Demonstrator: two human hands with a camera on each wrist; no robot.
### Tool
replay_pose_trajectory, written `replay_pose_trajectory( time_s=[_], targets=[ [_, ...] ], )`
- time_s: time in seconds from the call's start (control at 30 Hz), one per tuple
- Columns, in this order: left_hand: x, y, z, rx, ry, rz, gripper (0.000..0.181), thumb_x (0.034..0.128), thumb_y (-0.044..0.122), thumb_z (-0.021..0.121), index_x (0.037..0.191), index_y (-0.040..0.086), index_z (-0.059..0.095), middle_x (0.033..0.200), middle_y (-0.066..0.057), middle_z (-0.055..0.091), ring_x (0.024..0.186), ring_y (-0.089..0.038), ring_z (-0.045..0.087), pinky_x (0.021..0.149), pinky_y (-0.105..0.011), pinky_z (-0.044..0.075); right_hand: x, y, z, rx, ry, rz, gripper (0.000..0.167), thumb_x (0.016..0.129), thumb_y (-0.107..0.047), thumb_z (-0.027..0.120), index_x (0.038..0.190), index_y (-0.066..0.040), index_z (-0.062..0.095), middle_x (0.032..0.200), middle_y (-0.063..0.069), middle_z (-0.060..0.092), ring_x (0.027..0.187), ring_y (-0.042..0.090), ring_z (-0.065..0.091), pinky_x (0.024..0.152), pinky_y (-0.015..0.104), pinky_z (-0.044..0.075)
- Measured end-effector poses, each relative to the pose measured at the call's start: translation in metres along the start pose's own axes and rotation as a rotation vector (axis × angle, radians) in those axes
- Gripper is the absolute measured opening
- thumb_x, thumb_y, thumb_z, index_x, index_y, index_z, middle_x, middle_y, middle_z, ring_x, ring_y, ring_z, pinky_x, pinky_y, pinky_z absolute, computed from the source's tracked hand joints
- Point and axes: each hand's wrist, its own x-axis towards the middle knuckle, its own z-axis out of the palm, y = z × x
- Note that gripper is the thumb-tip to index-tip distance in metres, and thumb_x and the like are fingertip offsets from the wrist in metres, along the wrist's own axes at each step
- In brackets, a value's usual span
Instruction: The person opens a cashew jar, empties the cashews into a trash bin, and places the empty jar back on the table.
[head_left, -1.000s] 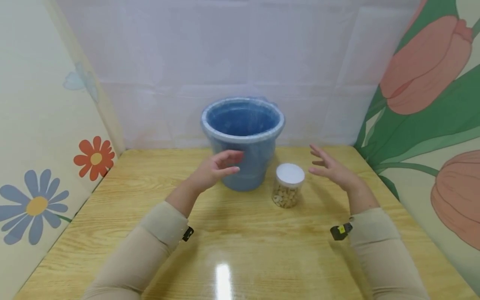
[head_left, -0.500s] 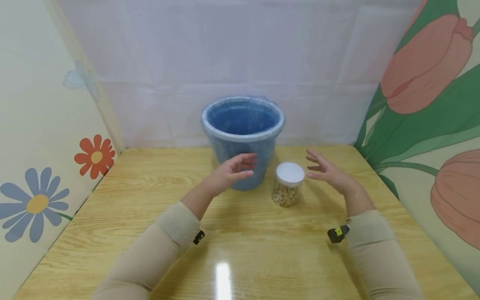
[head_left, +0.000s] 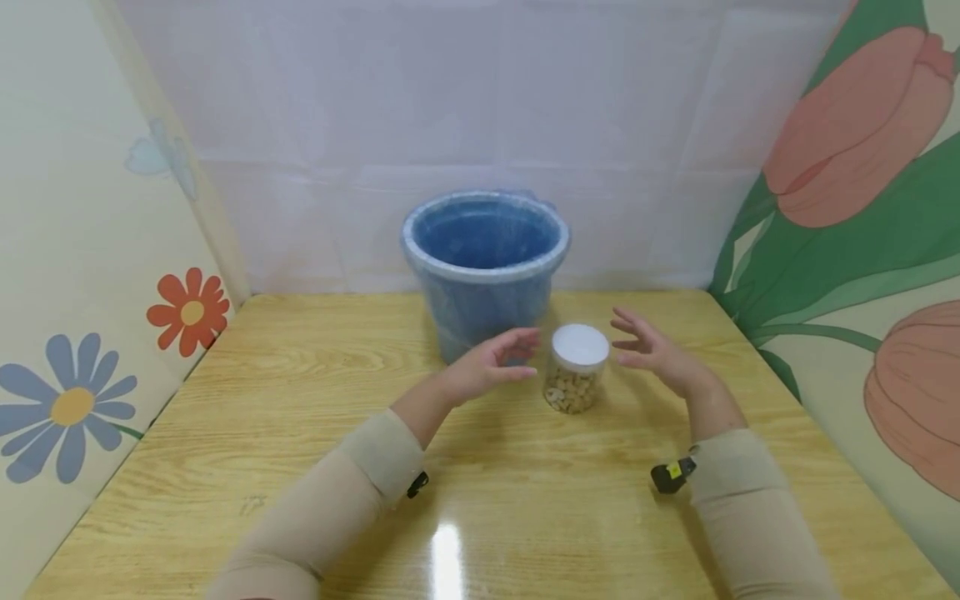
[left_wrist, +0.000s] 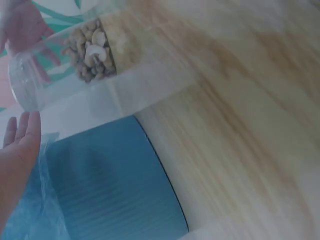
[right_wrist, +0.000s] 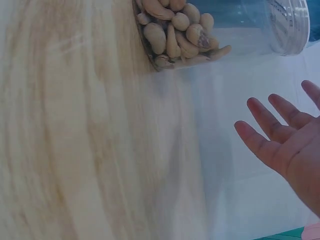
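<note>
A clear jar (head_left: 573, 379) with a white lid (head_left: 581, 347) stands upright on the table, partly filled with cashew nuts (right_wrist: 182, 37). On its left my left hand (head_left: 487, 367) hovers with fingers extended, apart from the jar and in front of a blue bucket (head_left: 480, 308). To the jar's right is my right hand (head_left: 660, 350), its fingers spread toward the jar without touching it. Both palms face the jar, and neither hand holds anything. The left wrist view shows the jar (left_wrist: 75, 65) beyond my fingertips, with the bucket (left_wrist: 115, 185) beside it.
The bucket stands behind the jar, close to the white back wall (head_left: 360, 150). Painted flower panels (head_left: 75, 408) flank the wooden table (head_left: 525, 517) on the left and right. A black wrist device (head_left: 671, 475) sits at my right cuff.
My left hand has moved right and slightly down toward the jar. My right hand has shifted a little left and lower. The jar and bucket have stayed in place.
</note>
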Motion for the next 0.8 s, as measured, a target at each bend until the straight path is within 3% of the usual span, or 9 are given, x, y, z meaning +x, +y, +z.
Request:
replay_pose_trajectory(
  time_s=[0.2, 0.37, 0.6, 0.8],
  targets=[
    [0.008, -0.007, 0.015, 0.063, 0.047, -0.087, 0.072, 0.0832, 0.025, 0.067, 0.143, 0.013, 0.028, 0.144, -0.004, 0.035, 0.129, -0.027, 0.034, 0.106, -0.043, 0.029, 0.003, 0.006, 0.009, -0.013, -0.027, 0.016, 0.078, 0.088, -0.021, 0.060, 0.147, -0.027, 0.010, 0.150, 0.016, 0.014, 0.129, 0.042, 0.027, 0.102, 0.061, 0.021],
    [0.013, -0.013, 0.025, 0.083, 0.095, -0.137, 0.082, 0.0793, 0.031, 0.071, 0.145, 0.015, 0.023, 0.143, -0.005, 0.035, 0.129, -0.025, 0.035, 0.105, -0.044, 0.030, 0.008, 0.013, 0.018, 0.006, -0.041, 0.026, 0.081, 0.086, -0.020, 0.064, 0.147, -0.023, 0.011, 0.148, 0.017, 0.020, 0.128, 0.041, 0.030, 0.102, 0.059, 0.023],
    [0.019, -0.020, 0.028, 0.117, 0.122, -0.179, 0.087, 0.0788, 0.034, 0.071, 0.146, 0.018, 0.017, 0.141, -0.007, 0.038, 0.128, -0.025, 0.037, 0.103, -0.044, 0.033, 0.013, 0.022, 0.028, 0.011, -0.051, 0.006, 0.083, 0.082, -0.012, 0.067, 0.147, -0.013, 0.015, 0.146, 0.019, 0.022, 0.124, 0.043, 0.034, 0.102, 0.060, 0.022],
    [0.026, -0.023, 0.030, 0.132, 0.123, -0.226, 0.089, 0.0779, 0.037, 0.071, 0.146, 0.024, 0.016, 0.141, -0.007, 0.037, 0.127, -0.024, 0.038, 0.101, -0.042, 0.036, 0.017, 0.025, 0.034, 0.036, -0.077, -0.006, 0.083, 0.080, -0.007, 0.067, 0.146, -0.011, 0.016, 0.145, 0.019, 0.025, 0.130, 0.040, 0.025, 0.105, 0.058, 0.017]
  ],
)
